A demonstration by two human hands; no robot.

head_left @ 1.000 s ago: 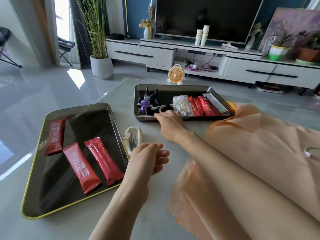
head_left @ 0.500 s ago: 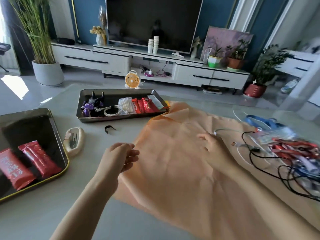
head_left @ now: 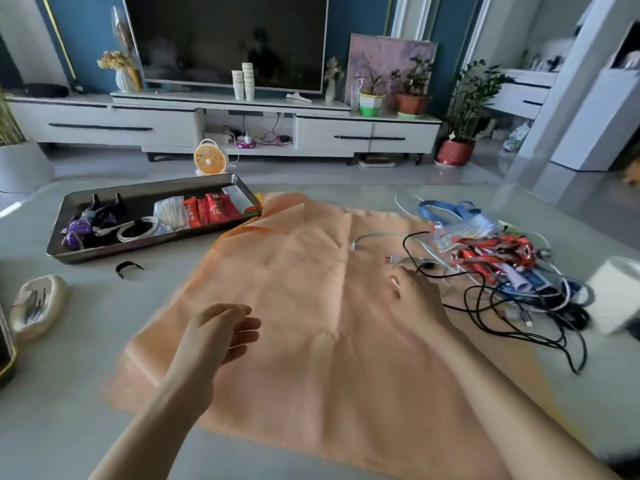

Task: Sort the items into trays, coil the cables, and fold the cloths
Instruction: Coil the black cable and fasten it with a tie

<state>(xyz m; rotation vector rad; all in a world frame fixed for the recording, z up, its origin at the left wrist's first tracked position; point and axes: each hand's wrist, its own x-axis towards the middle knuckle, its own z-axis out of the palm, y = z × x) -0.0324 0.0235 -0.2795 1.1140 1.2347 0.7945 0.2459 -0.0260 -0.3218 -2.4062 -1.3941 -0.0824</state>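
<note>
Grip first: right hand (head_left: 417,299) lies knuckles-up on the cloth (head_left: 311,323), fingertips at the near end of a black cable (head_left: 406,247). From this angle I cannot tell whether it pinches the cable or only touches it. Left hand (head_left: 214,337) hovers over the cloth's left part, fingers loosely curled, holding nothing. I judge it is held ready to take whatever the right hand lifts.

Cloth is spread flat and unfolded on the table (head_left: 69,427), its far-left corner touching the tray (head_left: 156,245). Its right side runs under the pile (head_left: 502,258), so I judge the cables need clearing before any fold.

Counts:
- Cloths: one.
- Trays: one in full view, plus a rim (head_left: 5,358) at the left border that may be a second.
- In the tray: one coiled white cable (head_left: 136,230), three red sachets (head_left: 211,211) as best I can separate them, one swab packet (head_left: 169,211), and purple figures (head_left: 83,225), number unclear.
- Pile: black and white cables, red sachets and a blue strap (head_left: 446,207), too tangled to count.
- Loose on the table: one black band (head_left: 128,268) and one cream holder (head_left: 34,306).
</note>
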